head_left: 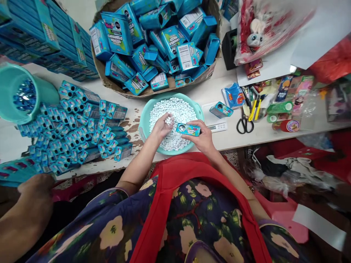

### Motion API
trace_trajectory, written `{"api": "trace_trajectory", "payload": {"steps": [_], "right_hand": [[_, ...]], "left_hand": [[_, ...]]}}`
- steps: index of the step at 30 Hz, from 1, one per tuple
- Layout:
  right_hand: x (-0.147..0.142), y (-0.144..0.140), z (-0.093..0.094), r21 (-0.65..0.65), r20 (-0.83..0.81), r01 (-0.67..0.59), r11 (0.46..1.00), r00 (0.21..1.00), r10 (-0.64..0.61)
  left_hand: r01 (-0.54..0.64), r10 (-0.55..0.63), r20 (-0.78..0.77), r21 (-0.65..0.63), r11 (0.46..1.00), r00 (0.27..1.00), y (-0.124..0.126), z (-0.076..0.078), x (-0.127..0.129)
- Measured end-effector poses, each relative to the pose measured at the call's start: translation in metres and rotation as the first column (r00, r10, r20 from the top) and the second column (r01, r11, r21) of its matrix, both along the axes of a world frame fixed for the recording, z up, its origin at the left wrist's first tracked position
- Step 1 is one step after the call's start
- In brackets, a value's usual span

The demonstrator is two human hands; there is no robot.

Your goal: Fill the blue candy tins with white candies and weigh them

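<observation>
A turquoise basin [143, 126] full of small white candies [178, 107] stands at the table's front edge. Over its left half, my left hand [163, 126] curls around a few of the white candies. My right hand [203, 137] grips a small blue candy box [188, 129] above the basin's right side, its printed face up and a round window at its left end. Another blue box [221, 109] rests on a white scale [218, 126] just right of the basin.
Behind the basin is a large cardboard carton [128, 93] heaped with blue boxes. Many small boxes [74, 135] stand in rows at left, beside a turquoise bucket [45, 91] with blue wrapped pieces. Black scissors [245, 125] and a yellow cutter [255, 108] lie right. A co-worker's arm [33, 208] is lower left.
</observation>
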State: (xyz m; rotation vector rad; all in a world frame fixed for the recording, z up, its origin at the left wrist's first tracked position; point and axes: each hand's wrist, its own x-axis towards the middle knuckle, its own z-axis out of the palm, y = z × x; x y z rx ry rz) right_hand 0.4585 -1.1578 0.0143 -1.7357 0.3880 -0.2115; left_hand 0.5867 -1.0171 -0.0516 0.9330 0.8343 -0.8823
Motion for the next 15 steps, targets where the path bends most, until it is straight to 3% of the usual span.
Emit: {"api": "trace_trajectory", "payload": {"steps": [2,5,10,13,15], "right_hand": [[-0.004,-0.001,0.002,0.017,-0.015,-0.004,1.0,1.0,0.004],[-0.017,-0.006,0.004,0.076,-0.055,0.04,0.996,0.998,-0.036],[-0.057,-0.032,0.004,0.086,-0.174,0.283,0.955,0.948,-0.266],[-0.082,-0.052,-0.001,0.047,-0.213,0.444,0.895,0.879,-0.426],[-0.096,-0.065,-0.005,-0.003,-0.233,0.528,0.849,0.825,-0.514]], "left_hand": [[0.147,-0.143,0.136,-0.018,0.989,0.98,0.003,0.003,-0.005],[0.411,-0.398,0.287,0.015,0.911,0.871,-0.003,0.016,-0.001],[0.621,-0.586,0.436,0.075,0.78,0.683,-0.061,0.039,0.009],[0.719,-0.677,0.534,0.173,0.674,0.506,-0.114,0.042,0.009],[0.711,-0.724,0.616,0.356,0.606,0.309,-0.145,0.04,0.008]]}}
